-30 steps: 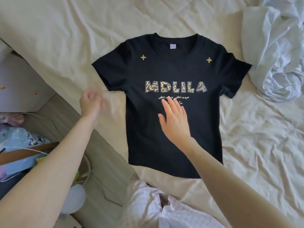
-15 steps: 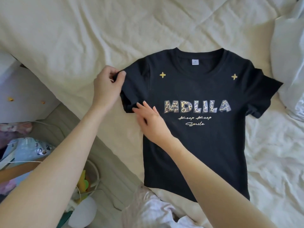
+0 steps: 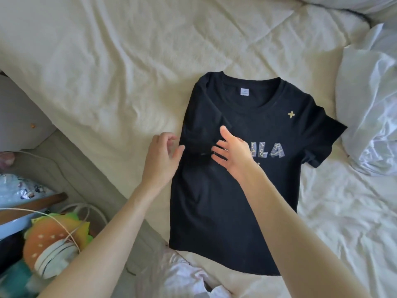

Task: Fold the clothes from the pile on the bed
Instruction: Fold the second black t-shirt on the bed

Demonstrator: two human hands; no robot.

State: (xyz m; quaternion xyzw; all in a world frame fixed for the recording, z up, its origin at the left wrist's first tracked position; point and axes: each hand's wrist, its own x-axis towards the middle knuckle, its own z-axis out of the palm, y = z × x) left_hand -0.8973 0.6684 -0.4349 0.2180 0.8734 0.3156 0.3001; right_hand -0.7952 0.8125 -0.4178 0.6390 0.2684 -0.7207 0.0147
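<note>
T-shirt: black cotton T-shirt (image 3: 232,190) with leopard-print lettering lies flat on cream bed (image 3: 107,72), left sleeve folded inward.
Left hand (image 3: 161,160): loosely curled, holding nothing, at the shirt's edge.
Right hand (image 3: 234,153): fingers spread, over the folded sleeve.

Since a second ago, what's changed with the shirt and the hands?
The black T-shirt's left sleeve, flat out to the side before, was pinched by the left hand and now lies folded in over the chest, hiding the first letters of the print. That hand has let go and hangs open at the shirt's edge. The right hand moved onto the fold, fingers spread. The right sleeve stays spread.
</note>
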